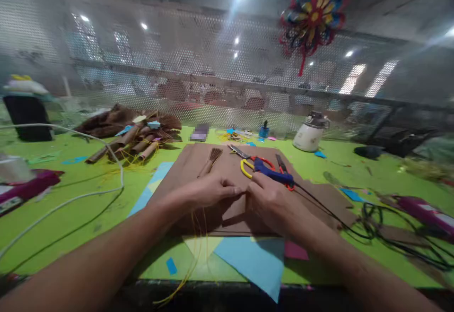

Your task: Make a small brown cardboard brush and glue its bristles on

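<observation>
My left hand (209, 191) is closed in a pinch over a large sheet of brown cardboard (170, 179). Facing it, my right hand (267, 198) has its fingers curled together. A small folded piece of brown cardboard (236, 210) shows between and below the fingertips; its upper edge is hidden by them. Just beyond my left hand lies a small brush-like broom (212, 158), its lower end covered by the hand. Scissors (240, 152) and a blue glue gun (271, 171) with a black cord rest past my right hand. Yellow strings (198, 241) trail below my left wrist.
Several brown bristle brooms (133, 137) are heaped at the back left. A white jug (308, 132) and a small blue bottle (263, 131) stand behind. Cords cross both sides: a white cable (122, 175) left, tangled black cable (372, 222) right. Light blue paper (251, 260) overhangs the front edge.
</observation>
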Available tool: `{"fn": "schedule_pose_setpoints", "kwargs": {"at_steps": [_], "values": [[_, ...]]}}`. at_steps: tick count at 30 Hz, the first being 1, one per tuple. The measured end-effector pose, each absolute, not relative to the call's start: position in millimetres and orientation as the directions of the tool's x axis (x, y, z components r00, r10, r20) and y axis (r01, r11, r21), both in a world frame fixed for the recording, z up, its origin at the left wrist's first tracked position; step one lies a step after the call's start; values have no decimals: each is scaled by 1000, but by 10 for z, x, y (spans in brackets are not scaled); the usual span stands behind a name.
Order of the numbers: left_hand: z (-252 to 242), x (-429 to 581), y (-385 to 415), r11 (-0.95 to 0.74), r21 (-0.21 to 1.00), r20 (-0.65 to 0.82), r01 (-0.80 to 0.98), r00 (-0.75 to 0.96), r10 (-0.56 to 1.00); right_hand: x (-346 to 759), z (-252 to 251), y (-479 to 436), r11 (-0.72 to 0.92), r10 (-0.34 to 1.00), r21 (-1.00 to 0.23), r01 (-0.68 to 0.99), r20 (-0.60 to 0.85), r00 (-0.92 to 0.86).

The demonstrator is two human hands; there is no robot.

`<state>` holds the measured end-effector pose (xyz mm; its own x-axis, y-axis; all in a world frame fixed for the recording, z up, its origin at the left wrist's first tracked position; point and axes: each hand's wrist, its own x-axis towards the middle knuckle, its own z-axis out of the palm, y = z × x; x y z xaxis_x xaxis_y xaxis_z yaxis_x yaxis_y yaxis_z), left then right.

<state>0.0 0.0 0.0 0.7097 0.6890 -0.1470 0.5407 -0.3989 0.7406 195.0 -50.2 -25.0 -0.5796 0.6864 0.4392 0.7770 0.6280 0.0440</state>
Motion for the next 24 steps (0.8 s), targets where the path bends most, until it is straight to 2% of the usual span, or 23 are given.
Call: {"fn": "schedule_pose_setpoints", "kwargs": {"at_steps": [4, 9, 13, 19, 24], "values": [[-2, -2, 23, -406, 730, -148, 549, 708, 691, 1955, -216, -471, 631, 707, -41, 775, 442, -552], [-54, -6, 52, -429, 714, -133, 553, 709, 692, 2037, -93, -446, 640, 765, -372, 673, 396, -508], [-56, 0, 25, -471, 704, -104, 531, 734, 672, 2080, -42, -413, 518, 845, -611, 599, 255, -470], [2, 24, -57, -551, 651, -51, 522, 754, 655, 2058, -85, -399, 349, 879, -765, 541, 67, -472], [10, 54, -87, -613, 614, 11, 497, 771, 636, 2080, -86, -378, 273, 899, -828, 490, 38, -437]]}}
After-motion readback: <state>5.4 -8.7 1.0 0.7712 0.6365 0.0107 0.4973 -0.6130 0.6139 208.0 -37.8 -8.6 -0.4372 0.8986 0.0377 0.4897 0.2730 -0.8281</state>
